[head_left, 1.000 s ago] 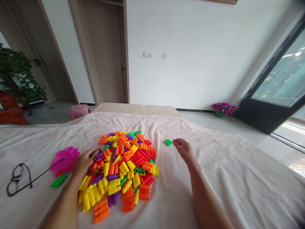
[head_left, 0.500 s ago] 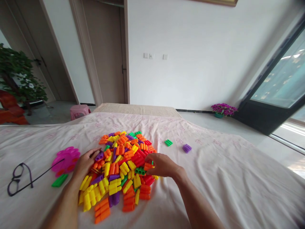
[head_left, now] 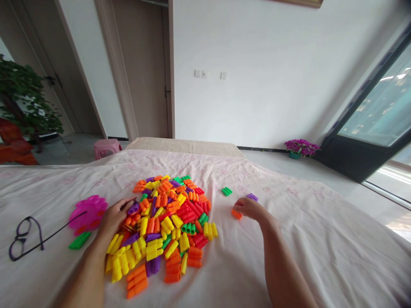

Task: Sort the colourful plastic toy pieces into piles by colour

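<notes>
A heap of plastic toy building blocks (head_left: 167, 223) in orange, yellow, red, green and purple lies on the cloth-covered surface. My left hand (head_left: 115, 216) rests against the heap's left side, fingers apart, beside a purple block (head_left: 133, 208) at its fingertips. Right of the heap, my right hand (head_left: 252, 208) pinches an orange block (head_left: 236, 214) low over the cloth; whether the block touches the cloth I cannot tell. A green block (head_left: 227, 191) lies beyond it, to the left. Just behind the right hand is a purple block (head_left: 252, 196), partly hidden by it.
On the left are a pink flower-shaped plate (head_left: 84, 212), a green block (head_left: 80, 241) and black-framed glasses (head_left: 22, 239). A patterned cloth (head_left: 321, 239) with folds covers the surface. Past its edge stand a pink stool (head_left: 107, 148) and potted purple flowers (head_left: 301, 147).
My right hand has moved right from the heap, carrying the orange block out to near the separate green and purple blocks. My left hand has stayed at the heap's left side.
</notes>
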`<state>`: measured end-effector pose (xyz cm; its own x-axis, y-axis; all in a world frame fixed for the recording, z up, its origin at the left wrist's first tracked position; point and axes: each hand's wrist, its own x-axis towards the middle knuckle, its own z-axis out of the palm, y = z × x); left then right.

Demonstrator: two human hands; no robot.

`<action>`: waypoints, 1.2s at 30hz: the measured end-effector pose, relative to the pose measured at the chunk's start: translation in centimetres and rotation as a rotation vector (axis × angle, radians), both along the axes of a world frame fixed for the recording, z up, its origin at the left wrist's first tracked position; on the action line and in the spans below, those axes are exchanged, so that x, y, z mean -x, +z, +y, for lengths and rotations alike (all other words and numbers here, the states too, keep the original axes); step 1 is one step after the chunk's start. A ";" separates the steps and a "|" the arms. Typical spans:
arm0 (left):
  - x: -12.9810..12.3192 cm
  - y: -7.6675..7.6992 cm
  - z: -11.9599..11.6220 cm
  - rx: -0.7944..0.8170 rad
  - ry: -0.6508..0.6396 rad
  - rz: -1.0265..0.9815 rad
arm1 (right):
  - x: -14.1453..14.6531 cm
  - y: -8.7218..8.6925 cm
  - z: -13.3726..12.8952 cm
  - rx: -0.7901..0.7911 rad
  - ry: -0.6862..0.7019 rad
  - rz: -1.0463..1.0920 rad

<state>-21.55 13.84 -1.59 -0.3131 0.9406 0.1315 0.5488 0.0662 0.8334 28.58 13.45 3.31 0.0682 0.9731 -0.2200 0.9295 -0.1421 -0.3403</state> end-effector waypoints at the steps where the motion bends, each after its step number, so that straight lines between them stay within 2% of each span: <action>1: -0.1 0.1 -0.1 -0.002 0.004 -0.005 | -0.3 -0.1 0.2 -0.024 -0.011 -0.040; 5: -0.4 0.4 -0.2 0.021 0.020 -0.017 | 0.6 0.4 0.3 -0.189 0.017 -0.085; 7: -0.5 0.5 -0.3 0.032 0.017 -0.020 | 2.2 0.6 0.2 -0.227 0.140 0.034; 11: -0.5 0.6 -0.3 0.029 0.024 -0.021 | 6.4 0.2 -0.2 -0.207 0.431 0.299; 14: -0.4 0.4 -0.2 0.036 0.023 -0.012 | 8.8 -0.2 -0.5 -0.216 0.551 0.299; 18: 0.3 -0.5 0.2 0.030 0.004 0.001 | 9.8 -0.3 -0.7 -0.191 0.675 0.206; 21: 1.0 -1.3 0.8 0.045 -0.018 0.015 | 9.7 -0.5 -0.7 -0.210 0.604 0.170; 26: 1.5 -2.0 1.2 0.064 -0.044 0.027 | 8.2 -0.7 -0.2 -0.155 0.444 0.352; 28: 1.4 -1.7 1.0 0.058 -0.038 0.019 | 6.8 -0.7 0.4 -0.229 0.315 0.373; 31: 1.0 -1.3 0.7 0.050 -0.025 0.001 | 4.7 -1.2 1.3 -0.406 0.025 0.323; 33: 1.0 -1.2 0.7 0.051 -0.028 -0.015 | 3.7 -1.8 1.8 -0.456 -0.119 0.290; 36: 1.2 -1.5 0.9 0.058 -0.044 -0.038 | 3.0 -2.6 2.0 -0.464 -0.162 0.222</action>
<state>-22.71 14.72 -3.05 -0.2749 0.9593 0.0653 0.5200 0.0912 0.8493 25.56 15.48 0.70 0.2258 0.9526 0.2041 0.8068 -0.0654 -0.5872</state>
